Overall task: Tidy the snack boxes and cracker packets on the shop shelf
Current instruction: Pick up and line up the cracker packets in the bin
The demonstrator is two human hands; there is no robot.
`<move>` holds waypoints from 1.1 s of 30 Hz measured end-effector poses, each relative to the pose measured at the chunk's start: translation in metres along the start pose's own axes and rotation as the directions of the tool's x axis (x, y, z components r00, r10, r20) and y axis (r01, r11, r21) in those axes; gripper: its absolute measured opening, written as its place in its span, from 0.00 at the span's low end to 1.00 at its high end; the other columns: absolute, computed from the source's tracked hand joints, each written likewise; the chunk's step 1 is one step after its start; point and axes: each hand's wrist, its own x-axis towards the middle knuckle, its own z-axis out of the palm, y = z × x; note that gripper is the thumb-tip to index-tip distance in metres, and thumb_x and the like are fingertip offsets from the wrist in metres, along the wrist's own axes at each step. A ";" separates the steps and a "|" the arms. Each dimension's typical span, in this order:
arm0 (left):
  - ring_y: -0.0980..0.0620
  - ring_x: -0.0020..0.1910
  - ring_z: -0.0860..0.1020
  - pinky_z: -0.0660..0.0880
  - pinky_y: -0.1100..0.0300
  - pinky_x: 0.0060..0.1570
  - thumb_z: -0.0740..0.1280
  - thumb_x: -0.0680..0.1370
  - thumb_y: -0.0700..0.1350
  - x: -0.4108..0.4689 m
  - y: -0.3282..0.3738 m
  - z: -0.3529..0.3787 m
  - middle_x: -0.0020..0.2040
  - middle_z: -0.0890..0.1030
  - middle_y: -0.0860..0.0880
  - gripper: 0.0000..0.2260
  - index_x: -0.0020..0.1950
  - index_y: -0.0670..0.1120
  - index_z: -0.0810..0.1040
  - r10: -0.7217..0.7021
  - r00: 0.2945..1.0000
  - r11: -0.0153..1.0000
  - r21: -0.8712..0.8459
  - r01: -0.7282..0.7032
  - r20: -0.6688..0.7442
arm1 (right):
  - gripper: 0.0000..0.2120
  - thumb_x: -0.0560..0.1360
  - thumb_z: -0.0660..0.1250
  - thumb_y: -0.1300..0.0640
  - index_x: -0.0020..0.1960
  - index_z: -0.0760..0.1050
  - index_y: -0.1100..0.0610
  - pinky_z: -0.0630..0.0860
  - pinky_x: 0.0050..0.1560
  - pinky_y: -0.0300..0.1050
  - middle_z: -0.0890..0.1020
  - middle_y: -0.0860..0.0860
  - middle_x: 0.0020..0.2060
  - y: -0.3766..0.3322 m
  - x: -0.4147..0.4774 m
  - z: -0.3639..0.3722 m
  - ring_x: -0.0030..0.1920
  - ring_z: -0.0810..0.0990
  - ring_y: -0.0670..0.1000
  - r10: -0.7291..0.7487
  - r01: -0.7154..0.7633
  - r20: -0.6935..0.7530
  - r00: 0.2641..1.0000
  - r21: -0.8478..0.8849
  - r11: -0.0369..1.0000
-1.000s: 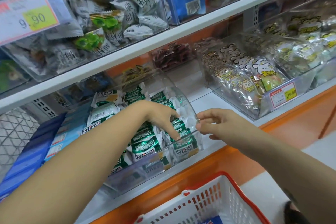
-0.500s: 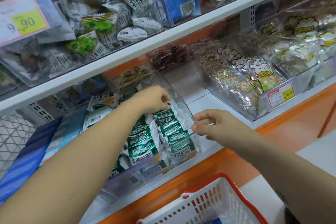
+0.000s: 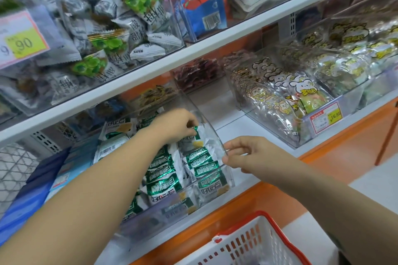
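Observation:
A clear plastic bin point(image 3: 207, 122) on the lower shelf holds several green-and-white cracker packets point(image 3: 160, 185) in rows. My left hand point(image 3: 175, 125) reaches into the back of the bin and pinches the green edge of one packet point(image 3: 193, 135) with curled fingers. My right hand point(image 3: 247, 154) is beside the bin and pinches its curved right wall between thumb and fingers.
A second clear bin point(image 3: 305, 127) of cartoon-printed packets stands to the right, with bare white shelf point(image 3: 228, 118) between. Blue boxes point(image 3: 38, 189) lie at left. The upper shelf point(image 3: 150, 75) carries bins of grey-green packets. A red-and-white basket point(image 3: 254, 243) sits below.
My left hand moved from the front packets toward the back of the bin and took hold of a packet's edge. My right hand stayed on the bin's wall.

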 end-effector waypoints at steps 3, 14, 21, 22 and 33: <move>0.53 0.55 0.77 0.76 0.53 0.54 0.66 0.78 0.50 -0.033 0.005 -0.013 0.59 0.80 0.54 0.11 0.60 0.53 0.78 0.113 0.980 0.994 0.027 -0.110 -0.163 | 0.10 0.73 0.71 0.53 0.53 0.77 0.50 0.71 0.45 0.38 0.80 0.44 0.46 -0.003 -0.001 0.001 0.43 0.78 0.43 -0.073 0.069 -0.091 0.993 -0.043 0.997; 0.58 0.50 0.77 0.70 0.55 0.56 0.66 0.74 0.56 -0.141 0.033 -0.006 0.50 0.81 0.59 0.12 0.55 0.55 0.80 0.251 0.793 0.924 -0.105 -0.367 -0.555 | 0.05 0.71 0.71 0.56 0.40 0.77 0.46 0.75 0.41 0.44 0.81 0.44 0.36 -0.026 -0.037 0.022 0.38 0.79 0.45 -0.527 0.479 -0.195 0.827 -0.244 0.843; 0.69 0.51 0.74 0.66 0.76 0.52 0.71 0.70 0.55 -0.198 0.015 0.029 0.48 0.77 0.66 0.15 0.54 0.62 0.73 -0.037 0.808 0.851 -0.442 -0.283 -0.589 | 0.06 0.70 0.73 0.62 0.39 0.76 0.56 0.76 0.38 0.35 0.81 0.50 0.34 -0.024 -0.059 0.035 0.36 0.79 0.48 -0.464 0.460 -0.100 0.880 -0.060 0.886; 0.68 0.49 0.74 0.66 0.77 0.51 0.72 0.70 0.53 -0.205 0.011 0.034 0.46 0.78 0.64 0.12 0.51 0.63 0.74 -0.064 0.793 0.841 -0.461 -0.284 -0.605 | 0.06 0.70 0.73 0.63 0.39 0.76 0.57 0.76 0.39 0.37 0.81 0.52 0.34 -0.025 -0.061 0.037 0.36 0.79 0.50 -0.458 0.458 -0.085 0.885 -0.027 0.889; 0.66 0.39 0.78 0.69 0.76 0.39 0.67 0.73 0.44 -0.230 -0.005 0.064 0.40 0.80 0.60 0.09 0.42 0.59 0.74 -0.244 0.760 0.733 -0.627 -0.262 -0.603 | 0.08 0.64 0.72 0.69 0.34 0.72 0.63 0.77 0.37 0.30 0.85 0.48 0.40 -0.022 -0.060 0.060 0.38 0.85 0.44 -0.350 0.343 0.066 0.934 0.095 0.934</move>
